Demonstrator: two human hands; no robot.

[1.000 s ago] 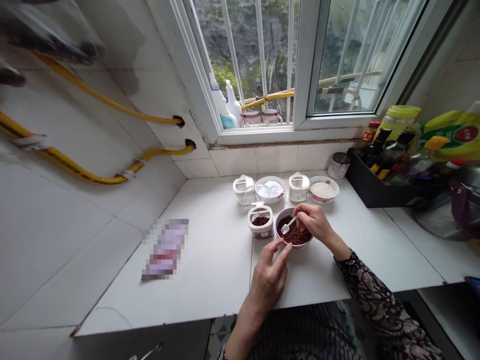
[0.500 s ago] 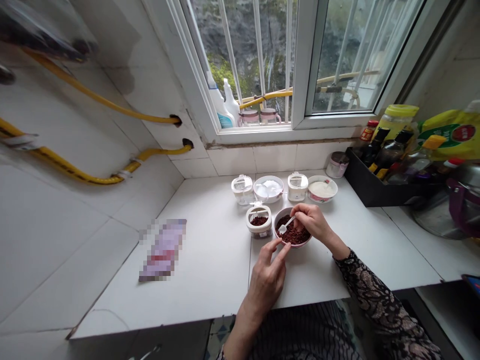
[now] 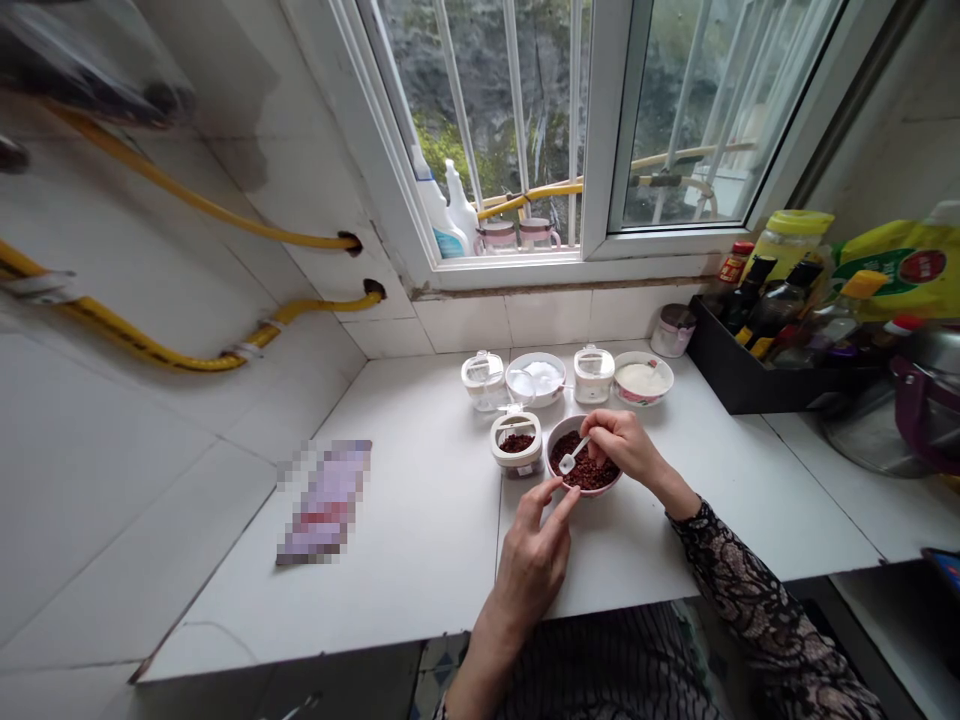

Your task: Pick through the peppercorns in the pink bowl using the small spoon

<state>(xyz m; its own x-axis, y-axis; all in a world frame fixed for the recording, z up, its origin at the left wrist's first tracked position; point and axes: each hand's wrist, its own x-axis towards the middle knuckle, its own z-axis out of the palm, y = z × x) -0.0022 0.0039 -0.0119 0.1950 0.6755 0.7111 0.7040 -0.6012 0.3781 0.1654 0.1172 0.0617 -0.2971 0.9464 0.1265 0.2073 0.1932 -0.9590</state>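
My right hand (image 3: 621, 443) pinches a small white spoon (image 3: 574, 456), its scoop over the dark red dried pieces in a round bowl (image 3: 586, 490). The fingertips of my left hand (image 3: 534, 550) touch the near rim of that bowl, fingers apart and holding nothing. Just left of the bowl stands a clear jar with a white rim (image 3: 517, 445), partly filled with the same dark red pieces. Behind are a lidded clear jar (image 3: 484, 382), a bowl of white powder (image 3: 536, 379), another lidded jar (image 3: 594, 375) and a flowered bowl of pale grains (image 3: 643, 379).
A black box of bottles (image 3: 757, 370) and a metal pot (image 3: 870, 425) stand at the right. A blurred purple packet (image 3: 326, 505) lies on the left of the white counter (image 3: 420, 560). A purple-lidded jar (image 3: 673, 330) sits by the back wall.
The spoon's scoop has shifted very slightly over the dark red pieces. My left hand stays at the bowl's rim.
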